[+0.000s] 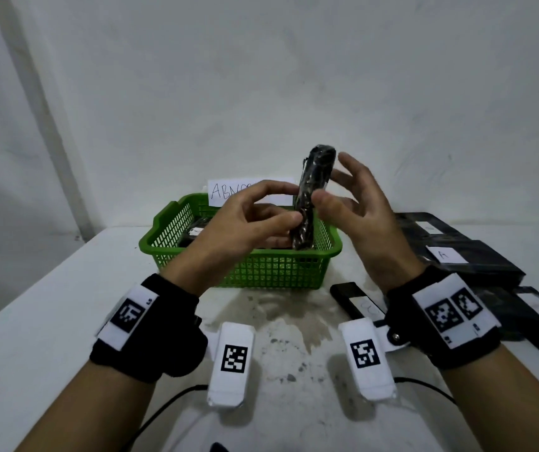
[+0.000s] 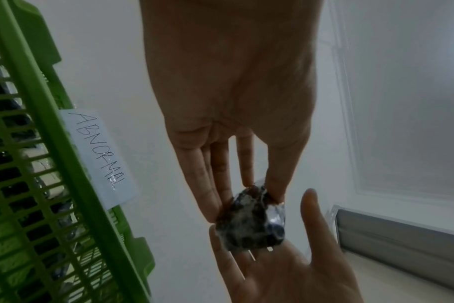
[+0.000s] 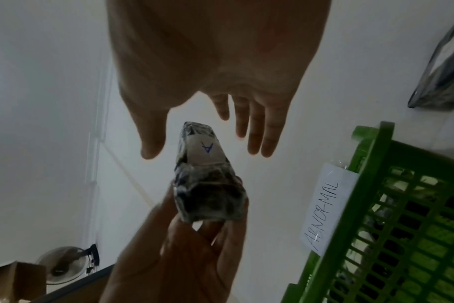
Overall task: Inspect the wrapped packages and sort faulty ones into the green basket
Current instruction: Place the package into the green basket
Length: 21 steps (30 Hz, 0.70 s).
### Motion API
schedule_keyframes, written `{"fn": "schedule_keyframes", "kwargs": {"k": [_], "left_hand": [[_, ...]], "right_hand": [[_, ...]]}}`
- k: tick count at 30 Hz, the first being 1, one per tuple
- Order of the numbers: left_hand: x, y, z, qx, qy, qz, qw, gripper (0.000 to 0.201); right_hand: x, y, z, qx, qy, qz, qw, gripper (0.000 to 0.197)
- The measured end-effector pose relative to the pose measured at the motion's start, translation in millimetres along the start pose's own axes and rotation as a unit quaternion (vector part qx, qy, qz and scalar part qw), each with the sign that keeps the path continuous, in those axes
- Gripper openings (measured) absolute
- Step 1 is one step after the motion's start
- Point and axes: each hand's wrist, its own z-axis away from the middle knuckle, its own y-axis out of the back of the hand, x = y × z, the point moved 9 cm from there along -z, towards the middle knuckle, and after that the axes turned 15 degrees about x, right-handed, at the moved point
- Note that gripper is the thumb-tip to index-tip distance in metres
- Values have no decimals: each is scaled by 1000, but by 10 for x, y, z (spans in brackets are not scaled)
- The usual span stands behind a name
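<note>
The package [image 1: 313, 197] pinched in my left hand [image 1: 245, 223] is wrapped in glossy, crinkled clear film over a dark core, with a matt paper label. The green basket [image 1: 261, 269] is moulded plastic lattice, semi-gloss. Its sign [image 2: 99, 155] is plain paper. The surface [image 1: 49, 305] is matt white, stained and speckled.

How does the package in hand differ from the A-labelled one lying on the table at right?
Pose: the held package stands upright above the green basket; the table package lies flat.
Support: the left hand pinches the held one, with the right hand open beside it; the table one is untouched.
Label: the table one's faces up in the head view; the held one's shows only in the right wrist view.
Shared: dark wrap, white label marked A.
</note>
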Motion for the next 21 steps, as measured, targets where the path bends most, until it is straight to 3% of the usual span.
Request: {"fn": "schedule_keyframes", "kwargs": {"k": [3,7,9,12,15,16,21], "left_hand": [[-19,-28,13,-18,-5,-30,999,33],[-63,-60,7,-16,-9,-49,999,29],[-85,-82,13,-18,-17,-65,998,29],[-117,-55,-9,-6,-34,-92,995,30],[-100,36,-56,29,-87,-150,984,32],[-85,57,-64,40,-105,-168,979,33],[-19,45,-49,49,-159,-191,967,38]], "right_hand": [[8,37,-55,8,-22,-22,999,72],[-64,126,-92,39,18,-15,999,52],[-42,146,-97,48,22,-6,999,50],[8,104,-76,30,-4,8,1000,50],[57,30,-41,-12,-67,-15,998,26],[76,12,-24,-21,-102,-33,994,24],[169,-6,26,-40,-197,-42,979,55]]}}
